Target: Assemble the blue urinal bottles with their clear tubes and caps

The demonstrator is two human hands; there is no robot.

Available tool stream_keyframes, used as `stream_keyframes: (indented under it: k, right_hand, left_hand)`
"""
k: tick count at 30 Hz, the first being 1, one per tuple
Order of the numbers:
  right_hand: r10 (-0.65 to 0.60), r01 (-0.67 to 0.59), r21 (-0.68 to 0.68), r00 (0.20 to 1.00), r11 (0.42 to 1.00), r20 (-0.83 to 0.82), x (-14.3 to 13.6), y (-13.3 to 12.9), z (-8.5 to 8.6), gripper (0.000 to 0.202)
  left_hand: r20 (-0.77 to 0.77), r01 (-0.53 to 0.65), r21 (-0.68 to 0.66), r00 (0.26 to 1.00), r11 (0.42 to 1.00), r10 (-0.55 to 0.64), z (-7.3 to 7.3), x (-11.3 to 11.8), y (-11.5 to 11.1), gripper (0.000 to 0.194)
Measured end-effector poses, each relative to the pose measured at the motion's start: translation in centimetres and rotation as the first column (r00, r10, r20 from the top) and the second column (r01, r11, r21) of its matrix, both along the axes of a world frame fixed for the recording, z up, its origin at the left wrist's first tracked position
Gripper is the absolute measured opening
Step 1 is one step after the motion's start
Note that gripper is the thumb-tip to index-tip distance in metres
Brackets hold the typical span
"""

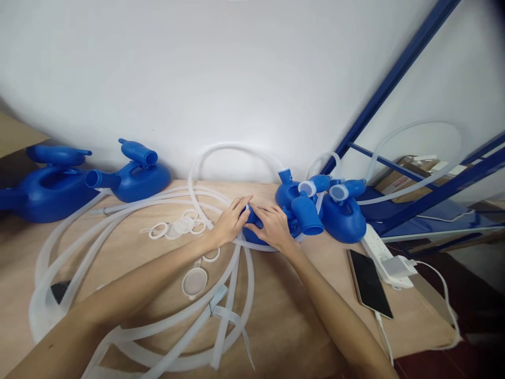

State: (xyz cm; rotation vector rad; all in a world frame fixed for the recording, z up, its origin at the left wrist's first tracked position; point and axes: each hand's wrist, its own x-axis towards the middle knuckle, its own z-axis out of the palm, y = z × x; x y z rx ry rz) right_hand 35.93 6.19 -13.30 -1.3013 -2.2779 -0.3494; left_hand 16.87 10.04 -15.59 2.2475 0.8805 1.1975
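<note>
Both hands are together at a blue plastic bottle [253,238] in the middle of the table, which they partly hide. My left hand [231,221] has its fingertips pinched together at the left side of the bottle. My right hand [272,225] is bent over the bottle from the right, thumb and fingers against the blue plastic. A blue spout [307,215] points toward me just right of that hand. Clear flexible tubing [248,284] runs under and in front of the hands. A translucent round cap [194,282] lies below my left forearm.
More blue handled bottles stand at left [144,181] and right [345,218], some tubed. White rings [158,230] and coiled tubing [74,252] lie at left. A phone [369,283] and power strip [381,252] sit at right, beside a blue metal rack [410,205].
</note>
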Motion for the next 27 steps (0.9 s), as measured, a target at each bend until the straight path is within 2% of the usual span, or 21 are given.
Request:
stream_keyframes:
  k: [6,8,11,14,17,20,22,24,25,27]
  right_hand:
    - [-0.012,0.012,-0.003,1.0,1.0,-0.008,-0.2,-0.2,0.0,0.056]
    - [-0.009,0.009,0.001,1.0,1.0,-0.008,-0.2,-0.2,-0.1,0.057]
    - [0.003,-0.003,-0.004,1.0,1.0,-0.006,-0.1,-0.3,-0.1,0.061]
    - [0.013,-0.013,-0.012,1.0,1.0,-0.007,0.0,-0.2,-0.3,0.062]
    - [0.032,-0.032,-0.001,0.999,0.999,-0.005,0.2,0.0,-0.6,0.065]
    - [0.047,-0.047,0.003,0.999,0.999,0.003,0.3,0.2,-0.6,0.064]
    - [0.045,-0.045,-0.001,0.999,0.999,0.011,0.4,0.3,-0.6,0.062]
    - [0.038,-0.038,-0.002,0.999,0.999,0.015,0.4,0.4,-0.4,0.063]
    - [0.031,-0.031,-0.002,0.999,1.0,0.014,0.4,0.4,-0.4,0.064]
    - [0.013,-0.013,-0.009,1.0,1.0,0.013,0.2,0.4,-0.3,0.065]
  left_hand:
    - [-0.239,0.01,-0.1,0.97,0.995,-0.034,2.4,-1.5,-0.1,0.076]
    - [-0.187,0.017,-0.16,0.981,0.987,-0.048,3.4,-1.2,0.5,0.071]
    - [-0.07,0.015,-0.24,0.997,0.971,-0.033,4.4,0.5,2.1,0.064]
    - [-0.038,0.013,-0.287,0.999,0.958,-0.025,4.4,2.4,3.7,0.068]
    - [-0.01,0.07,-0.288,0.997,0.955,-0.076,4.0,3.1,4.2,0.068]
    - [0.035,0.21,-0.235,0.978,0.949,-0.208,3.9,2.7,4.0,0.065]
    - [0.084,0.331,-0.194,0.943,0.924,-0.321,4.0,2.2,3.8,0.062]
    - [0.125,0.404,-0.18,0.914,0.897,-0.386,4.3,2.0,3.6,0.062]
    - [0.121,0.39,-0.188,0.92,0.901,-0.373,4.4,1.9,3.4,0.062]
    - [0.057,0.288,-0.207,0.958,0.935,-0.283,4.6,2.0,3.2,0.063]
